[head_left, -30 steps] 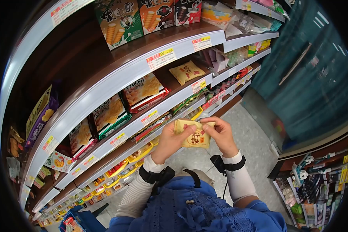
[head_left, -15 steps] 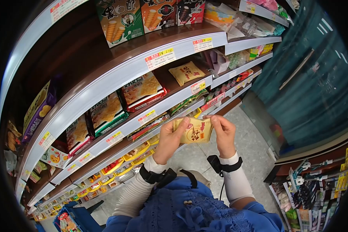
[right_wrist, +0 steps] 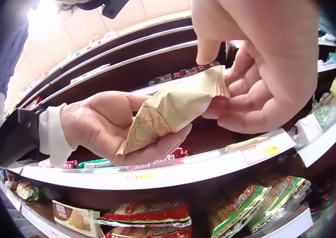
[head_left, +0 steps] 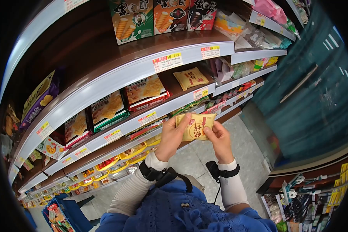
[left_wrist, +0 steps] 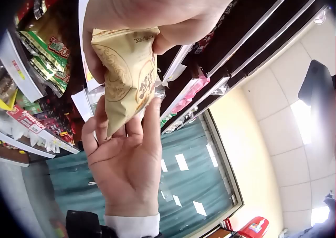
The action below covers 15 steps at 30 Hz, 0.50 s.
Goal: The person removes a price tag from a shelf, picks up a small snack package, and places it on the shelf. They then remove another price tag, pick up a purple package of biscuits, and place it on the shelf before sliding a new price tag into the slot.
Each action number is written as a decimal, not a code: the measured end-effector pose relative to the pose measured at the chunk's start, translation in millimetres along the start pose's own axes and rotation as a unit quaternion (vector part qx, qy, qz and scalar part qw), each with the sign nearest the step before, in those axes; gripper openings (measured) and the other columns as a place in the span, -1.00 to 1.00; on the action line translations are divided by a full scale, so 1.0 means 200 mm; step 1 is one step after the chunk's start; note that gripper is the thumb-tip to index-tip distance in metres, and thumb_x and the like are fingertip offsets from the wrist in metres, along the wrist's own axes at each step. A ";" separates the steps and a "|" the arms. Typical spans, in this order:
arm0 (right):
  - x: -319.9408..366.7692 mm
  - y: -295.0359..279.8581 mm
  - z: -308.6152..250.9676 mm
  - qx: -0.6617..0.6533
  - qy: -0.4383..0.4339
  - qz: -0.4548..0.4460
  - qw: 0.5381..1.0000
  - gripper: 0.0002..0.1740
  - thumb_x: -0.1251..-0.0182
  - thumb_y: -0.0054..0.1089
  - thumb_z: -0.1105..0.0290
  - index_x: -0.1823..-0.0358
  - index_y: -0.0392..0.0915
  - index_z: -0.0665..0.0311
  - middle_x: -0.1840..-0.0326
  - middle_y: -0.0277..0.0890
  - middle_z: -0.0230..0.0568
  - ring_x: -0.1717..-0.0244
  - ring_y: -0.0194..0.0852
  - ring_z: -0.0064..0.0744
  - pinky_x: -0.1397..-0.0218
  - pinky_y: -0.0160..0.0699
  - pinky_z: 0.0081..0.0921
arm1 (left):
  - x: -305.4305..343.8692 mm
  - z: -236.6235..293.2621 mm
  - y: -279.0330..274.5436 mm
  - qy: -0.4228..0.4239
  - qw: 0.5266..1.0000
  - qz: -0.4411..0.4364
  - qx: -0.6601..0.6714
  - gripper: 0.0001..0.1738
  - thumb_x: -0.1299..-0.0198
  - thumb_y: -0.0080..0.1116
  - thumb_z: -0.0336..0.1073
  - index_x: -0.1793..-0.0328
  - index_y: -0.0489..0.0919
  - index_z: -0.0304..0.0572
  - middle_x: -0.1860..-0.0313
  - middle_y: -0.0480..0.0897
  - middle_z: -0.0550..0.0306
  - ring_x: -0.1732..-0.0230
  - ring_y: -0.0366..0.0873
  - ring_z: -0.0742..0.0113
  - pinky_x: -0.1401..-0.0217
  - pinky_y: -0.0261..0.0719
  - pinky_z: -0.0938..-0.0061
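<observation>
1. Brown shelves (head_left: 116, 79) with white front rails fill the left and upper part of the head view, curving away to the right.
2. A teal door (head_left: 309, 89) stands on the right, past the end of the shelves.
3. Pale speckled floor (head_left: 243, 150) shows below the hands.
4. A blue basket (head_left: 60, 214) sits low on the left, with goods in it.
5. Tall snack boxes (head_left: 132, 17) stand upright on the upper shelf.
6. Flat cracker bags (head_left: 145, 92) lean in a row on the shelf beneath them.
7. The left hand (head_left: 173, 137) grips the left side of a yellow packet, with its thumb on the front and its fingers curled behind.
8. The right hand (head_left: 219, 140) pinches the same packet's right side between thumb and fingers.
9. The yellow packet (head_left: 195, 127) is held in the air between both hands, in front of the lower shelves, with its printed face towards the person.
10. A matching packet (head_left: 190, 78) lies alone on the shelf above and is not touched.
11. Yellow-and-red price tags (head_left: 167, 62) are fixed along the rails.
</observation>
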State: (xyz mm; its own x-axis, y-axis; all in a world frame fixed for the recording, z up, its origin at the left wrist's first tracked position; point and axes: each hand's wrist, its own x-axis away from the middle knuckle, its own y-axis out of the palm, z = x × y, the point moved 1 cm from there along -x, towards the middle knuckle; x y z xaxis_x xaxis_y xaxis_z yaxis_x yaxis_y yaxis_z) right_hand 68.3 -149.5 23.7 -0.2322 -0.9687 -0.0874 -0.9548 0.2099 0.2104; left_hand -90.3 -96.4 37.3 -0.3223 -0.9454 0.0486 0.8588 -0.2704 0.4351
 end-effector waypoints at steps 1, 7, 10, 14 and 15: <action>-0.01 0.00 0.00 -0.007 0.019 -0.011 1.000 -0.63 -0.43 0.20 0.44 -0.21 0.47 0.37 0.06 0.66 -0.34 0.18 0.60 -0.68 0.27 0.52 -0.75 | -0.02 0.00 0.01 0.002 1.000 -0.006 0.002 -0.65 -0.44 0.11 -0.15 -0.07 0.62 -0.32 0.10 0.68 0.19 0.17 0.60 0.58 0.18 0.60 0.61; -0.26 -0.04 -0.09 0.049 -0.021 0.042 0.998 -0.62 -0.40 0.26 0.40 -0.19 0.48 0.34 0.15 0.68 -0.40 0.34 0.54 -0.80 0.44 0.40 -0.80 | -0.13 0.06 0.06 0.010 0.997 -0.069 -0.025 -0.57 -0.36 0.13 -0.42 -0.31 0.34 -0.31 -0.07 0.60 0.12 -0.03 0.57 0.53 -0.03 0.58 0.57; -0.42 -0.02 -0.15 0.058 -0.035 0.034 0.997 -0.53 -0.39 0.26 0.38 -0.27 0.42 0.35 0.22 0.68 -0.40 0.41 0.50 -0.81 0.48 0.35 -0.80 | -0.28 0.07 0.06 0.136 0.982 -0.031 -0.127 -0.42 -0.21 0.17 -0.53 -0.36 0.27 -0.40 -0.02 0.62 -0.06 -0.05 0.61 0.31 0.07 0.65 0.45; -0.61 0.01 -0.19 0.051 -0.028 0.030 0.998 -0.45 -0.40 0.24 0.37 -0.36 0.34 0.35 0.23 0.65 -0.39 0.47 0.45 -0.76 0.50 0.32 -0.77 | -0.46 0.15 0.08 0.090 0.976 0.052 -0.192 -0.33 -0.18 0.20 -0.51 -0.41 0.21 -0.43 0.05 0.64 -0.19 -0.03 0.65 0.21 0.00 0.63 0.43; -0.66 0.01 -0.20 0.043 -0.025 0.030 0.998 -0.43 -0.41 0.23 0.36 -0.39 0.32 0.35 0.23 0.64 -0.39 0.49 0.43 -0.74 0.51 0.31 -0.76 | -0.50 0.15 0.08 0.101 0.971 0.074 -0.204 -0.33 -0.17 0.20 -0.48 -0.40 0.24 -0.42 0.05 0.64 -0.27 -0.01 0.66 0.08 -0.03 0.62 0.36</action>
State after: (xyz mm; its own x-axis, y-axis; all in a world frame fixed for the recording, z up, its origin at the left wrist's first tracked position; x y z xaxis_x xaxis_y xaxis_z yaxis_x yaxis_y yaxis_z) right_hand 103.6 -26.3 74.0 -0.2971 -0.9464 -0.1265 -0.9506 0.2807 0.1326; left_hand -57.3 -0.6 66.7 -0.1348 -0.9845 -0.1119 0.9892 -0.1403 0.0427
